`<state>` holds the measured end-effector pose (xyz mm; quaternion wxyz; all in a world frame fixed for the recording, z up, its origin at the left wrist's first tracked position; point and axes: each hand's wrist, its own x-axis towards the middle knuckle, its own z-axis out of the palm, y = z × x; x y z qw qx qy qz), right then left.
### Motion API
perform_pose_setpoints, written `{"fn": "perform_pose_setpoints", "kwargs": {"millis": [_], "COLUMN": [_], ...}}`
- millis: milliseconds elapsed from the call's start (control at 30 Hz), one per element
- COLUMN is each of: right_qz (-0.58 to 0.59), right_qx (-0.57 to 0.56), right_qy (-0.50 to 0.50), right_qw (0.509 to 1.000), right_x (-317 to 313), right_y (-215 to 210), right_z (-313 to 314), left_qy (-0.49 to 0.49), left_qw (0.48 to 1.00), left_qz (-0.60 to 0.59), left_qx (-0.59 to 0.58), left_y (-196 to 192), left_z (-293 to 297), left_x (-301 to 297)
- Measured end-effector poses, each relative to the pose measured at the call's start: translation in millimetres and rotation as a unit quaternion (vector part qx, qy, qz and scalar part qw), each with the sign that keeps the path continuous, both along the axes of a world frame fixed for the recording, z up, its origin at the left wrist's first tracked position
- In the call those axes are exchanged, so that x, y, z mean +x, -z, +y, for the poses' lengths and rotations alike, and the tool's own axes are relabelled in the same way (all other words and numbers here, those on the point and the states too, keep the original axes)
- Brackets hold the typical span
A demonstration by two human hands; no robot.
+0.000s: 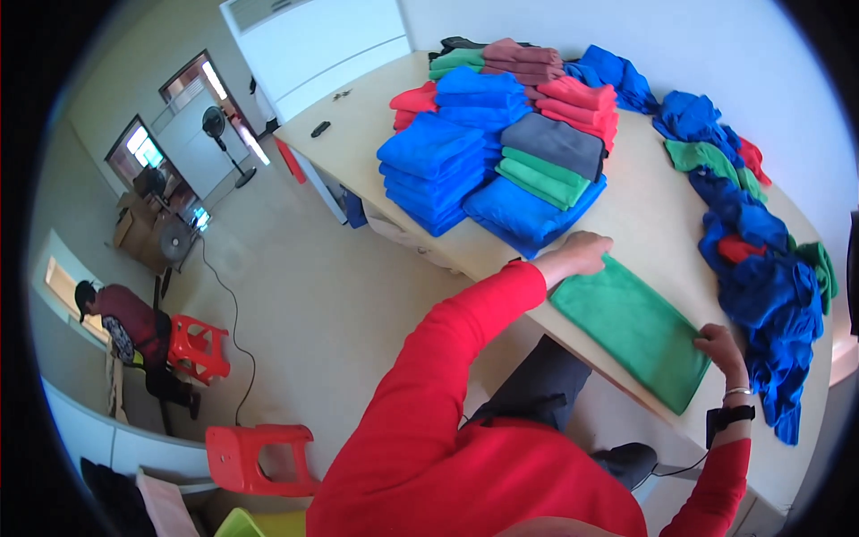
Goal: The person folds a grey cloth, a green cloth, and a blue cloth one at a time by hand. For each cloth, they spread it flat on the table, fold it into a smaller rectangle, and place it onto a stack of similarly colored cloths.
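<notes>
A green cloth (631, 331), folded into a long flat rectangle, lies along the near edge of the table. At its far left corner, my left hand (583, 253) is closed on the fabric. My right hand (721, 349) pinches the right edge of the same cloth. Just beyond my left hand is a wide folded blue cloth (514, 215) with folded green cloths (544, 176) and a dark grey one (555, 143) on top. To their left rises a neat stack of blue cloths (429, 166).
Folded red cloths (577, 103) and maroon ones (519, 61) are stacked farther back. A loose heap of crumpled blue cloths (761, 277), mixed with green and red, runs along the table's right side. Red stools (259, 456) stand on the floor; another person (134, 336) is at far left.
</notes>
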<state>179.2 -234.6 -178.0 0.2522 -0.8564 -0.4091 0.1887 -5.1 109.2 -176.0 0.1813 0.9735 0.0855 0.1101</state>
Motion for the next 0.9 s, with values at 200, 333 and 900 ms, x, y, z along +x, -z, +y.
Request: {"fn": "perform_pose_setpoints", "kwargs": {"millis": [200,333,900], "right_qz": [0.033,-0.02,-0.334], "right_qx": [0.008,0.02,0.007], "right_qy": [0.045,0.067,0.178], "right_qw": [0.998,0.997,0.925], "right_x": [-4,-7,-57], "right_y": [-2,9,-4], "right_z": [1,-10,-21], "left_qy": [-0.033,-0.055,-0.082], "left_qw": [0.999,0.998,0.961], "left_qz": [-0.013,-0.026,-0.028], "left_qx": [-0.007,0.021,-0.264], "left_y": [11,23,39], "left_z": [1,-13,49], "left_x": [6,16,13]}}
